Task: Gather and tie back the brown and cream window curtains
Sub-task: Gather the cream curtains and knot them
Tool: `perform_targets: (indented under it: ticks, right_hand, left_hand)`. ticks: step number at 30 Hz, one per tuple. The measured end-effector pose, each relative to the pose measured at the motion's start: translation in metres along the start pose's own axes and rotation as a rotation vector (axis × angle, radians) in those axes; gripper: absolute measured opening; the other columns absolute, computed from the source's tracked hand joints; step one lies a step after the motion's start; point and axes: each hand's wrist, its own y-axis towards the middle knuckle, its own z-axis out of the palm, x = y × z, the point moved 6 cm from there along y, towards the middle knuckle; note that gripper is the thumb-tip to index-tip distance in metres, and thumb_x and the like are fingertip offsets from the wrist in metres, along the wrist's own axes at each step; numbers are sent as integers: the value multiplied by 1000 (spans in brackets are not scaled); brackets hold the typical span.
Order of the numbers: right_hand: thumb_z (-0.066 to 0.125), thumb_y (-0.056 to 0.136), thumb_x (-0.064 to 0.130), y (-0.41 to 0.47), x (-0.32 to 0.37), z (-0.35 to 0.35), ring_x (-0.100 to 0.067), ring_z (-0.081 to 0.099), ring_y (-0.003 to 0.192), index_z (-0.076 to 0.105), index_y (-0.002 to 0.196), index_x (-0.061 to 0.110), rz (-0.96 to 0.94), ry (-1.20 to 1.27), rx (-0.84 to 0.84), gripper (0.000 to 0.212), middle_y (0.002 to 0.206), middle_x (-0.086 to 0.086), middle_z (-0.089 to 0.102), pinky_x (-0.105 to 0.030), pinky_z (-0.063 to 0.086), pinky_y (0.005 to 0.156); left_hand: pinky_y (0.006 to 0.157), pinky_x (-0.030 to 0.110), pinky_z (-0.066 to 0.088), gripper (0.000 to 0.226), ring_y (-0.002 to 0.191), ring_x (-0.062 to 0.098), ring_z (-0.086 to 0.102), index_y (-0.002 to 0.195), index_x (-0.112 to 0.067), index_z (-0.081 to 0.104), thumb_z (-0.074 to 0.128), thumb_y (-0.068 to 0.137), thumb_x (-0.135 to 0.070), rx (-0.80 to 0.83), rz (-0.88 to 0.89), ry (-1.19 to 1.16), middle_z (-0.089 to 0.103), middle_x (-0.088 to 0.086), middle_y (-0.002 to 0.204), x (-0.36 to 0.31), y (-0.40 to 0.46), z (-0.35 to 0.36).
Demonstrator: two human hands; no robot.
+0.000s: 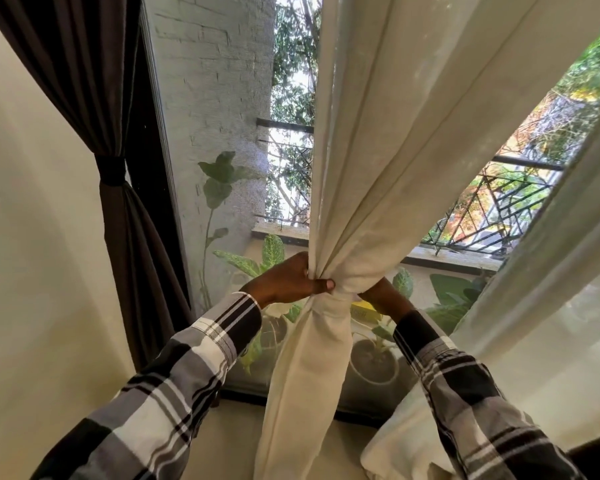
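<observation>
The cream curtain (371, 188) hangs down the middle of the window, its folds drawn together into a narrow waist just above the sill, where a band of the same cream cloth wraps it; below that waist the fabric falls in a loose column toward the bottom edge of the view. The left hand (288, 280) grips the gathered waist from the left, fingers curled behind the cloth and the thumb pressed across the front of the bunch; the right hand (383, 299) reaches in from the right and lies against the same spot, mostly hidden by the fabric, so I cannot tell how its fingers lie or whether they hold anything. Both arms wear black, grey and white checked sleeves (174, 386). The brown curtain (84, 81) hangs at the far left against the cream wall (32, 254), already cinched by a dark tie (111, 171) partway down, well apart from the hands. A second, sheerer cream panel (548, 271) falls along the right side. Behind the glass stand potted plants (271, 258), a white brick wall (205, 81), a metal railing (492, 209) and trees.
</observation>
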Motion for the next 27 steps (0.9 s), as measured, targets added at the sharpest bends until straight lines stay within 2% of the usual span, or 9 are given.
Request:
perform_targets:
  ticks: [2,6,9,12,14,18,20,23,27]
  right_hand:
    - [46,92,-18,-7,-3,13,-15,53,99,41,128,-3,24,224,2,39,113,-6,56,-11,51,72]
    - [39,104,14,-10,-23,39,-19,60,102,48,129,9,191,653,-36,27,118,-5,62,-28,54,83]
    - [28,108,17,-16,-26,48,-18,57,88,54,112,13,328,804,-107,27,101,2,59,-23,55,71]
    - [35,101,18,-20,-22,50,-12,62,80,66,113,20,275,922,-121,33,97,11,65,-35,42,96]
    - [36,101,21,-20,-26,47,-8,65,75,68,97,22,255,886,-129,32,90,10,67,-35,47,90]
    - [40,105,21,-14,-43,35,-31,63,102,66,112,4,252,646,-281,31,102,-14,68,-40,51,84]
    - [47,101,25,-23,-48,31,-24,62,89,68,97,7,187,533,-467,28,93,-10,70,-36,48,75]
    - [54,100,26,-69,-38,38,-11,60,83,61,102,12,41,393,-793,16,91,6,64,-17,47,72]
    - [63,87,45,-100,-19,84,-7,61,84,58,103,23,-221,120,-667,28,91,12,62,-21,51,72]
  left_hand:
    - [106,45,45,72,121,21,56,138,-18,49,77,75,-40,-17,7,19,59,4,134,1,2,-1]
    - [106,41,44,62,122,22,55,138,-18,49,74,84,-35,2,4,75,58,5,135,0,7,-1]
    - [102,37,46,54,118,20,58,137,-18,52,64,90,-42,63,-4,149,61,4,132,0,7,2]
    - [92,35,52,51,104,21,64,132,-20,57,53,93,-53,65,-5,270,66,4,122,3,6,3]
    - [87,38,53,57,97,22,66,123,-21,61,47,90,-65,-4,-6,407,69,5,113,7,8,0]
    - [73,32,48,55,82,20,65,104,-15,68,47,91,-64,-90,12,485,70,3,86,7,13,-2]
    - [74,32,52,53,79,18,66,103,-15,69,50,90,-63,-88,14,442,72,3,84,5,13,-3]
    - [64,29,46,39,66,13,61,77,-25,65,56,87,-61,-93,-2,422,64,-5,67,5,14,-5]
    - [54,22,37,33,67,13,56,72,-23,64,66,85,-54,-111,1,396,53,-12,63,-5,18,-8]
